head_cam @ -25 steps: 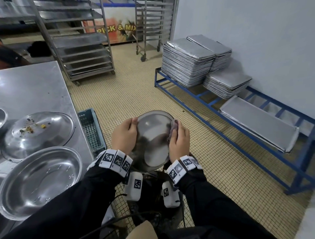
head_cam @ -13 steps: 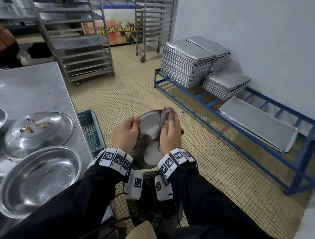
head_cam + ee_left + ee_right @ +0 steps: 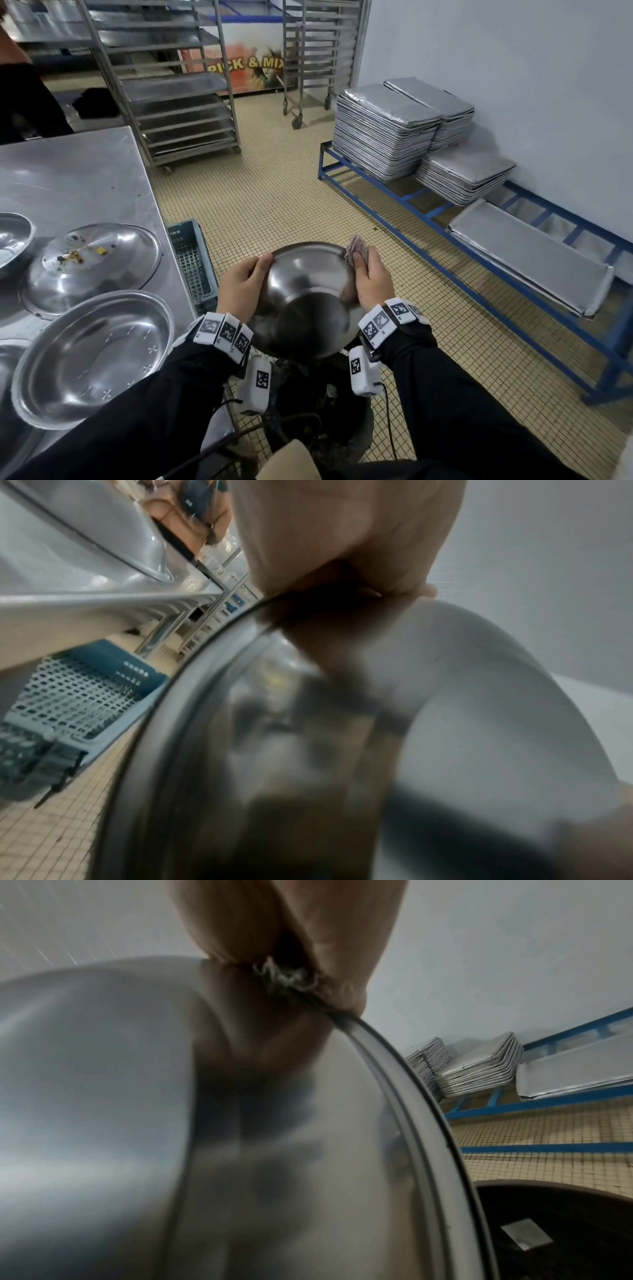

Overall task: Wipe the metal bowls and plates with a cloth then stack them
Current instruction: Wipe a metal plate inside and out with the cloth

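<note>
I hold a round metal bowl [image 3: 305, 301] in front of me above a dark bin, its underside turned up toward me. My left hand [image 3: 243, 286] grips its left rim [image 3: 192, 674], fingers tucked underneath. On the far right rim my right hand [image 3: 368, 279] pinches a pinkish-grey cloth [image 3: 356, 248] against the bowl's edge [image 3: 394, 1064]; frayed cloth threads [image 3: 284, 974] show between its fingers. On the steel table [image 3: 78, 178] at left lie an upright metal bowl [image 3: 92, 356], an upturned dirty plate [image 3: 92, 267] with food crumbs, and another bowl [image 3: 12, 236] at the edge.
A dark bin [image 3: 308, 428] stands below the held bowl. A blue plastic crate [image 3: 191, 260] sits on the floor beside the table. Stacks of metal trays [image 3: 387, 130] rest on a blue frame rack [image 3: 428, 212] at right. Wheeled tray racks [image 3: 178, 89] stand behind. A person [image 3: 20, 99] stands at far left.
The bowl has been flipped from its inside facing me to its underside facing me. My right hand with the cloth moved from the middle of the bowl out to its far right rim.
</note>
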Tool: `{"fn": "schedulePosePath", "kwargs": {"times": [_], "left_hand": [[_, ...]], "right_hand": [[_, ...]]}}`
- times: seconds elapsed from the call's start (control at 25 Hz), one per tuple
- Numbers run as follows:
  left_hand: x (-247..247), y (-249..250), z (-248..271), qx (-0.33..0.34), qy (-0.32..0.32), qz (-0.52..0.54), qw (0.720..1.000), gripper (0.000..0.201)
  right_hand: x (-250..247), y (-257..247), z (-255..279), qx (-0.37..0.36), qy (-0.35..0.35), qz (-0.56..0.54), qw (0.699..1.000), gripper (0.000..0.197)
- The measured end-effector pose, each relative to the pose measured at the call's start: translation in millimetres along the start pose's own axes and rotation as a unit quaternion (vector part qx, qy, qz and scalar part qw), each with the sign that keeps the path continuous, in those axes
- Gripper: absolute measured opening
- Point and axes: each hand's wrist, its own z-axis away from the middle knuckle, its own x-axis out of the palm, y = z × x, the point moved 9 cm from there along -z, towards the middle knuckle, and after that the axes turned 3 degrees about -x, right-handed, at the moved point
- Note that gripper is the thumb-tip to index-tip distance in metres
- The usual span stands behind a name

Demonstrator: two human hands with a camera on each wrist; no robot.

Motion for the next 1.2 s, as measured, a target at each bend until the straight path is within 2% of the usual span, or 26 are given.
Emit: {"fn": "schedulePosePath", "kwargs": {"times": [0.12, 0.24, 0.32, 0.44, 0.52, 0.6, 0.76, 0.84, 0.92, 1.0, 1.16, 1.2], "left_hand": [[11.7, 6.7, -0.6, 0.026, -0.054, -0.027, 0.998, 0.018], [30.0, 26.1, 3.5, 0.107, -0.093, -0.124, 0.982, 0.017], [36.4, 31.7, 3.2, 0.127, -0.097, -0.171, 0.972, 0.024], [30.9, 28.4, -0.6, 0.117, -0.065, -0.192, 0.972, 0.034], [22.5, 25.3, -3.2, 0.091, -0.027, -0.189, 0.977, 0.037], [17.8, 25.1, -4.1, 0.064, -0.002, -0.165, 0.984, 0.040], [19.5, 33.3, -2.0, 0.042, 0.021, -0.149, 0.988, 0.045], [21.0, 40.8, 0.4, 0.046, 0.022, -0.140, 0.989, 0.044], [22.7, 50.0, 3.9, 0.064, 0.017, -0.140, 0.988, 0.042], [23.0, 54.3, 7.7, 0.077, 0.011, -0.135, 0.988, 0.042], [12.0, 47.5, 2.5, 0.063, 0.027, -0.095, 0.993, 0.046], [9.0, 46.1, 0.3, 0.059, 0.033, -0.088, 0.994, 0.046]], "right_hand": [[7.3, -12.9, -0.9, -0.056, -0.020, 0.068, 0.996, 0.015], [29.7, -27.9, 2.7, -0.123, -0.099, 0.135, 0.978, 0.015], [37.0, -36.9, 6.7, -0.155, -0.117, 0.146, 0.970, 0.016], [31.4, -38.2, 8.4, -0.162, -0.062, 0.142, 0.974, 0.029], [17.8, -29.6, 14.6, -0.115, 0.021, 0.204, 0.972, 0.042], [12.2, -31.6, 32.3, -0.089, 0.082, 0.245, 0.962, 0.037], [40.3, -56.3, 63.7, -0.150, 0.033, 0.112, 0.982, 0.048], [37.9, -68.5, 63.2, -0.173, 0.046, 0.120, 0.976, 0.048], [34.8, -69.1, 51.8, -0.148, 0.047, 0.140, 0.978, 0.052], [27.6, -59.8, 38.8, -0.105, 0.051, 0.113, 0.987, 0.055], [-4.8, -3.3, 25.5, 0.041, 0.115, -0.017, 0.992, 0.037], [-8.9, 1.0, 30.5, 0.047, 0.118, -0.024, 0.992, 0.036]]}}
